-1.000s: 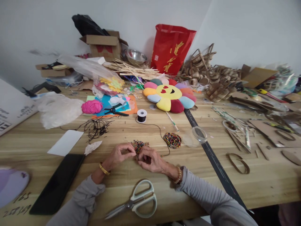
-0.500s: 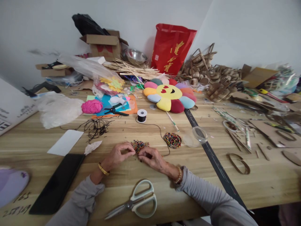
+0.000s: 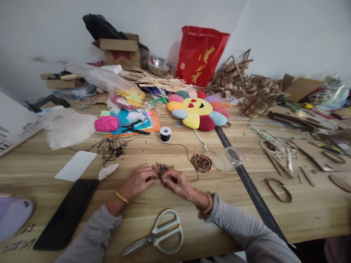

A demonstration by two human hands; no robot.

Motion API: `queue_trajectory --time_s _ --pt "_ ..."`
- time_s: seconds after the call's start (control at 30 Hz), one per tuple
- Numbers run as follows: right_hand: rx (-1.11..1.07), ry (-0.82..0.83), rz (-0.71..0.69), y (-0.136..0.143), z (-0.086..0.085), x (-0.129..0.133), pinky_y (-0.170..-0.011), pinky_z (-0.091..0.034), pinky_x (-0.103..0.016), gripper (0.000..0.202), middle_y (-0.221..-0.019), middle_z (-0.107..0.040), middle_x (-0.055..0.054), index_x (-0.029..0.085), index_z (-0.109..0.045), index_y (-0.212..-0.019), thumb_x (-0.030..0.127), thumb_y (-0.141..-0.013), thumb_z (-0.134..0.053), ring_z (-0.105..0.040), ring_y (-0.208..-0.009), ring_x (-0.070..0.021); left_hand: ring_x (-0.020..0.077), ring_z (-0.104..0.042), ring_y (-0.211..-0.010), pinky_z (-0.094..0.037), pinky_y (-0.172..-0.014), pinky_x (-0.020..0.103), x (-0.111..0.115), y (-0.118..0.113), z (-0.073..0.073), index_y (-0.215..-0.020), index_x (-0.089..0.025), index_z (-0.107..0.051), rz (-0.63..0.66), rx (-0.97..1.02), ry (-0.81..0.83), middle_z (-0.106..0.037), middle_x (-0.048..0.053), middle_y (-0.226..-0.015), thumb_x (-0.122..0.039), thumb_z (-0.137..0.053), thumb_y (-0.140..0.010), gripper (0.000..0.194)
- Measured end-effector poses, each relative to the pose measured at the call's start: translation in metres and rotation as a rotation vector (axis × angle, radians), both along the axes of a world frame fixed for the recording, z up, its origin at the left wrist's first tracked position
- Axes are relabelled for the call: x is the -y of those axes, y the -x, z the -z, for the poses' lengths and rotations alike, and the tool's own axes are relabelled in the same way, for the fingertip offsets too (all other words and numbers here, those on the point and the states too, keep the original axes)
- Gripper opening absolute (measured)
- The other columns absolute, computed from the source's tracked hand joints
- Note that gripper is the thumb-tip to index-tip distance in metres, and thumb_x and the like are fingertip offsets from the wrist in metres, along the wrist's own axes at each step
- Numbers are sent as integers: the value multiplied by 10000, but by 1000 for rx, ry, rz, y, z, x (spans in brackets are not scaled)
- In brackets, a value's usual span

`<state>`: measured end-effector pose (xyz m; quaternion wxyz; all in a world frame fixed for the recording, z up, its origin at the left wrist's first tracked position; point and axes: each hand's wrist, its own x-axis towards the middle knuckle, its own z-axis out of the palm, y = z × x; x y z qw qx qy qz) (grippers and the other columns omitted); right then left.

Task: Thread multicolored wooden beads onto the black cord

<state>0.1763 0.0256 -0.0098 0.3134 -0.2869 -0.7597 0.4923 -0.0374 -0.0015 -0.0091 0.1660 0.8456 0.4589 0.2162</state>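
Observation:
A small heap of loose multicoloured beads [image 3: 161,168] lies on the table between my hands. My left hand [image 3: 140,181] is palm down at the heap's left edge, thumb and fingers closed together at the beads; anything in the pinch is too small to make out. My right hand [image 3: 179,184] is pinched at the heap's right side, and what its fingertips hold is hidden. Right of it lies a coil of strung beads [image 3: 201,163]. Black cord [image 3: 187,149] runs from a white-flanged spool [image 3: 165,134] down beside that coil and behind my right hand.
Light-handled scissors [image 3: 167,233] lie in front of me. A black tablet-like slab [image 3: 67,215] and a white card [image 3: 76,166] are at left, with tangled black cord [image 3: 112,148] behind. A round clear lid [image 3: 233,156] sits right; a flower cushion [image 3: 197,109] lies farther back.
My left hand has turned more palm down, and its fingertips have lowered to the bead heap. The right hand stays nearly in place, with its fingers shifted slightly.

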Motion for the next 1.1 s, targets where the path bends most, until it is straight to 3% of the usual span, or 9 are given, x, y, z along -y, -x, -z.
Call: queue_trajectory --time_s 0.17,0.87,1.1 --pt "-8 77 10 0 0 1 -525 -369 -205 149 -608 -508 26 152 -571 -847 299 -855 -550 -442 -544 -97 178 -593 -801 -451 -781 316 0 -4 2 -801 -171 -653 -54 15 -11 -670 35 -803 -187 -561 -866 114" --pt "16 57 -7 1 1 -1 -574 -383 -216 124 -652 -516 10 156 -542 -781 250 -859 -520 -456 -598 -107 185 -593 -839 -436 -893 373 2 -6 2 -862 -173 -671 -63 13 -19 -666 52 -851 -176 -520 -885 153" --pt "44 60 -9 1 0 0 -564 -365 -206 101 -651 -516 14 147 -550 -783 215 -849 -514 -445 -589 -100 181 -593 -795 -472 -791 328 2 -8 0 -808 -166 -665 -117 69 -47 -665 51 -796 -158 -548 -855 127"
